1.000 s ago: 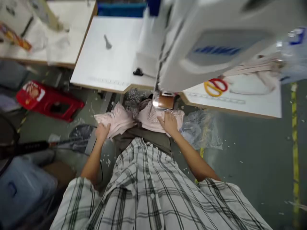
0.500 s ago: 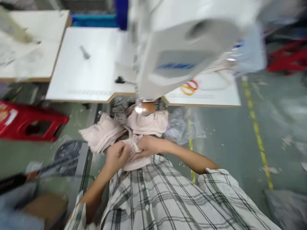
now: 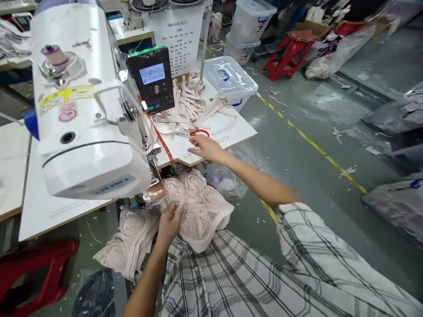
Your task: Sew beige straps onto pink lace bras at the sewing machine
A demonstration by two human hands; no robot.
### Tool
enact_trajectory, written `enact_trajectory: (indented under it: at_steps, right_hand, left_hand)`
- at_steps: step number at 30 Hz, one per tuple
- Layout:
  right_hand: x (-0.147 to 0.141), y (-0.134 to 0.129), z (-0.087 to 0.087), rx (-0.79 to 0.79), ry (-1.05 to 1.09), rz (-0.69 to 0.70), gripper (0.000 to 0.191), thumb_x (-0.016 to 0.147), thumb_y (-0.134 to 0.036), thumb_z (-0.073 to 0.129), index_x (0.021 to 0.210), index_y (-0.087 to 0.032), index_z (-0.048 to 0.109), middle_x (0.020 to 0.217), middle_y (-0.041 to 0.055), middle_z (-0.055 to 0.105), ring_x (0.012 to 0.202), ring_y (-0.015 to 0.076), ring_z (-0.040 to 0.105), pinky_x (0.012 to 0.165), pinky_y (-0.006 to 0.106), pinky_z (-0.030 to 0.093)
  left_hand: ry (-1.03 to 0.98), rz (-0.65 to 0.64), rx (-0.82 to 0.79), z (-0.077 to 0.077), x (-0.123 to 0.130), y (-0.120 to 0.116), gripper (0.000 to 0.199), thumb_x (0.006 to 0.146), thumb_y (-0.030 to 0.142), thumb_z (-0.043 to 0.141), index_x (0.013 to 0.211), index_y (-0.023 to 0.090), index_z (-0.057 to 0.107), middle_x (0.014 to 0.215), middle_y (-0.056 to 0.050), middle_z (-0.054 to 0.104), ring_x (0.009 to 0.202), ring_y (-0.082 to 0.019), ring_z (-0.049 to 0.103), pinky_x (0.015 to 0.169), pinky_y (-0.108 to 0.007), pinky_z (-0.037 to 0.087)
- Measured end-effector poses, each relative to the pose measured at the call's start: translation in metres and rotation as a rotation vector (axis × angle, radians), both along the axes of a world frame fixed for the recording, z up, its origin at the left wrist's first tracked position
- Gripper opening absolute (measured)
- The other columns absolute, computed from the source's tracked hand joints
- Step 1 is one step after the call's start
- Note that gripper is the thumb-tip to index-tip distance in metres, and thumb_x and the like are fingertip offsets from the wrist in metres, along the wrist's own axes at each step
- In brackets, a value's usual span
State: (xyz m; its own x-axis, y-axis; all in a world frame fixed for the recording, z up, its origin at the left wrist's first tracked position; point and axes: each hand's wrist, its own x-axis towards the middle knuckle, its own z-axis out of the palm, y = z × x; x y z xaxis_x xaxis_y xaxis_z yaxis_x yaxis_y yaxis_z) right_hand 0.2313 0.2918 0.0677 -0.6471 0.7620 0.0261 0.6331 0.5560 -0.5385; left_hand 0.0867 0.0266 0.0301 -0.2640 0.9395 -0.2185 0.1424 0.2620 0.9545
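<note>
The pale pink lace garment [image 3: 201,215] lies just in front of the near edge of the tabletop [image 3: 239,130], beside the copper-coloured end [image 3: 157,191] of the sewing machine [image 3: 92,176], and its lower part reaches to the checked shirt [image 3: 224,264]. It should be light and very soft, I judge, so it will fold and hang rather than keep a shape. The lace looks open and thin; a hard pull, or a sharp point, could catch its threads. A better place to take hold would be the smoother lower border, with a flat pinch, while the patterned middle is left without strain.

The left hand [image 3: 171,222] is closed in a pinch on the left side of this garment. To the left of it, below the tabletop, hangs a stack of similar lace pieces [image 3: 130,246], with several layers together.

The right hand [image 3: 209,149] is above the near edge of the tabletop, with thumb and fingers apart, at the red-handled scissors [image 3: 202,131]; whether it touches them, I cannot tell. Behind the scissors, pale fabric strips [image 3: 190,105] lie in a loose heap toward the far edge, next to the control panel [image 3: 155,81]. A clear lidded box [image 3: 228,75] stands beyond the tabletop's right edge.
</note>
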Motion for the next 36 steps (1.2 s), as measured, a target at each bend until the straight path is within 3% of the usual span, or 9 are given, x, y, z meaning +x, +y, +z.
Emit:
enact_trajectory:
  at_steps: [5, 9, 11, 14, 17, 19, 23, 28, 36]
  right_hand:
    - [-0.077, 0.069, -0.014, 0.127, -0.006, -0.059, 0.029, 0.092, -0.018, 0.055, 0.112, 0.001, 0.066, 0.128, 0.0273, 0.058, 0.121, 0.0336, 0.047, 0.1, 0.044, 0.037]
    - [-0.086, 0.072, -0.004, 0.097, 0.041, -0.047, 0.026, 0.095, -0.017, 0.048, 0.098, -0.001, 0.068, 0.111, 0.0231, 0.066, 0.108, 0.0302, 0.055, 0.094, 0.042, 0.04]
    - [-0.076, 0.055, -0.003, -0.016, 0.207, -0.038, 0.025, 0.097, -0.026, 0.05, 0.098, -0.008, 0.068, 0.099, 0.0142, 0.068, 0.093, 0.0229, 0.059, 0.084, 0.036, 0.044]
    - [-0.056, 0.009, 0.0, -0.543, 0.679, -0.011, 0.028, 0.09, -0.044, 0.064, 0.091, -0.016, 0.063, 0.075, 0.0005, 0.062, 0.06, 0.0106, 0.051, 0.057, 0.024, 0.041]
    - [-0.039, -0.047, 0.006, -1.027, 0.905, 0.079, 0.042, 0.072, -0.051, 0.082, 0.087, -0.018, 0.062, 0.065, -0.0049, 0.059, 0.047, 0.005, 0.044, 0.045, 0.018, 0.038]
    - [-0.034, -0.079, 0.009, -1.121, 0.874, 0.13, 0.04, 0.073, -0.05, 0.083, 0.088, -0.018, 0.063, 0.062, -0.0042, 0.061, 0.047, 0.0054, 0.05, 0.045, 0.016, 0.042]
    - [-0.041, -0.108, 0.004, -1.062, 0.772, 0.152, 0.036, 0.079, -0.049, 0.079, 0.091, -0.017, 0.065, 0.064, -0.0009, 0.066, 0.055, 0.0096, 0.062, 0.051, 0.018, 0.051]
    - [-0.06, -0.102, -0.004, -0.895, 0.746, 0.153, 0.036, 0.077, -0.048, 0.079, 0.09, -0.018, 0.063, 0.067, -0.0018, 0.064, 0.057, 0.011, 0.062, 0.051, 0.021, 0.05]
    - [-0.09, -0.091, -0.008, -0.214, 0.664, 0.167, 0.015, 0.087, -0.034, 0.063, 0.086, -0.019, 0.062, 0.084, 0.002, 0.065, 0.078, 0.0167, 0.06, 0.072, 0.031, 0.052]
  left_hand:
    - [0.217, 0.068, 0.052, 0.011, 0.005, -0.006, 0.031, 0.096, 0.046, 0.048, 0.079, 0.021, 0.054, 0.067, 0.003, 0.048, 0.063, -0.014, 0.048, 0.063, -0.025, 0.04]
    - [0.379, 0.077, 0.076, 0.019, 0.005, -0.009, 0.024, 0.096, 0.035, 0.051, 0.108, 0.017, 0.061, 0.065, 0.004, 0.054, 0.055, -0.013, 0.048, 0.058, -0.025, 0.04]
    - [0.543, -0.055, 0.213, 0.025, 0.003, -0.009, 0.028, 0.099, 0.028, 0.047, 0.119, 0.017, 0.062, 0.065, 0.003, 0.058, 0.055, -0.013, 0.051, 0.057, -0.024, 0.041]
    - [0.841, -0.217, 0.48, 0.039, -0.008, -0.009, 0.032, 0.101, 0.023, 0.042, 0.121, 0.019, 0.066, 0.063, 0.002, 0.061, 0.057, -0.012, 0.055, 0.058, -0.023, 0.04]
    - [1.09, -0.074, 0.428, 0.051, -0.027, -0.009, 0.034, 0.102, 0.027, 0.043, 0.126, 0.017, 0.066, 0.058, 0.001, 0.06, 0.05, -0.012, 0.052, 0.049, -0.025, 0.029]
    - [1.189, 0.05, 0.261, 0.056, -0.038, -0.011, 0.036, 0.102, 0.029, 0.044, 0.127, 0.015, 0.067, 0.062, -0.002, 0.066, 0.052, -0.013, 0.055, 0.048, -0.027, 0.027]
    - [1.071, 0.047, 0.088, 0.059, -0.053, -0.017, 0.039, 0.102, 0.029, 0.044, 0.132, 0.019, 0.066, 0.073, -0.005, 0.074, 0.061, -0.015, 0.064, 0.056, -0.024, 0.04]
    - [0.784, -0.101, 0.044, 0.057, -0.073, -0.021, 0.046, 0.102, 0.036, 0.042, 0.144, 0.023, 0.054, 0.092, -0.006, 0.078, 0.069, -0.015, 0.069, 0.064, -0.023, 0.05]
    - [0.526, -0.096, 0.047, 0.056, -0.084, -0.017, 0.044, 0.098, 0.036, 0.051, 0.138, 0.022, 0.059, 0.129, -0.008, 0.071, 0.107, -0.021, 0.071, 0.088, -0.027, 0.057]
